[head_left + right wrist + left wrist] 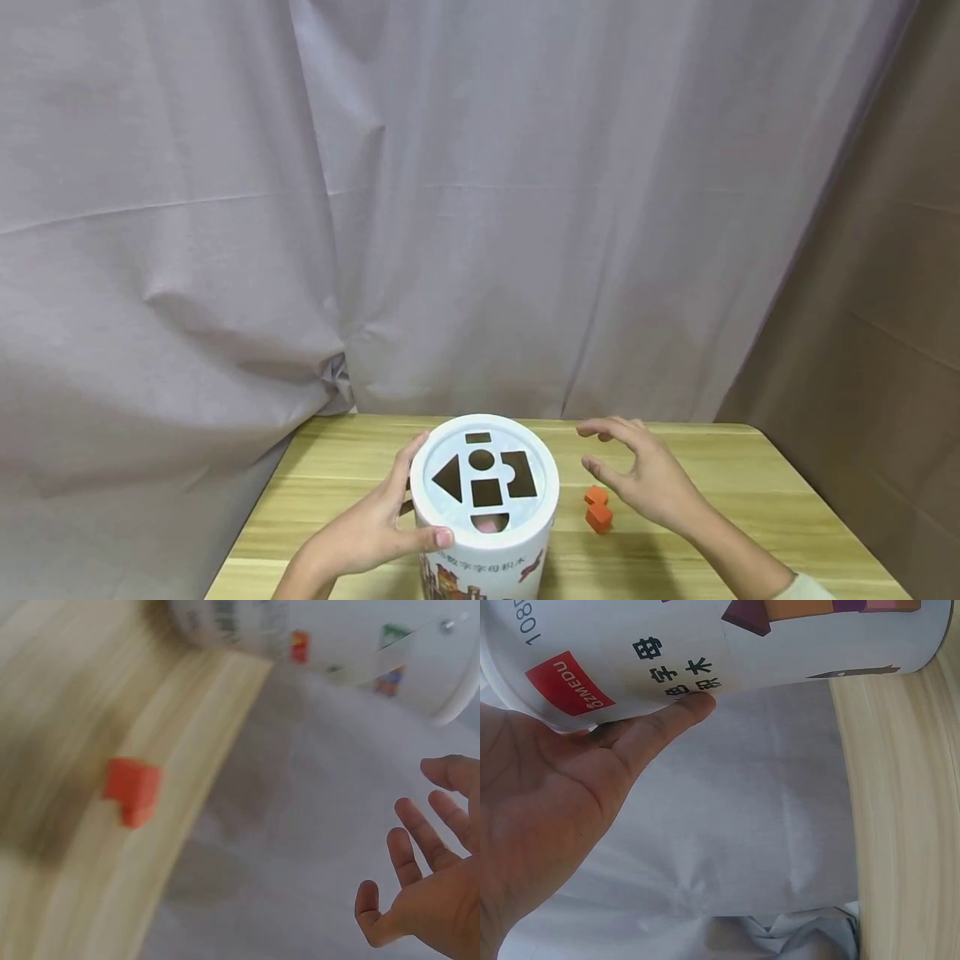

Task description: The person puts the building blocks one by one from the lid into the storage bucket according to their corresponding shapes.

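Note:
A white bucket (480,575) with printed pictures and lettering stands at the table's front. Its lid (460,521) has several shaped holes, among them a triangle, a circle and a square; something pink shows through the half-round one. My left hand (375,525) grips the bucket's left side, thumb across the front rim; the left wrist view shows its fingers along the printed wall. To the right of the bucket, my right hand (648,475) hovers with fingers spread and loosely bent, holding nothing. Below it on the table lie two small orange blocks (599,519), close together, blurred in the right wrist view.
The wood-grain table (337,475) reaches back to a grey curtain (480,250). Another stretch of curtain (885,350) hangs along the right side. A thin handle (412,645) hangs on the bucket's side in the right wrist view.

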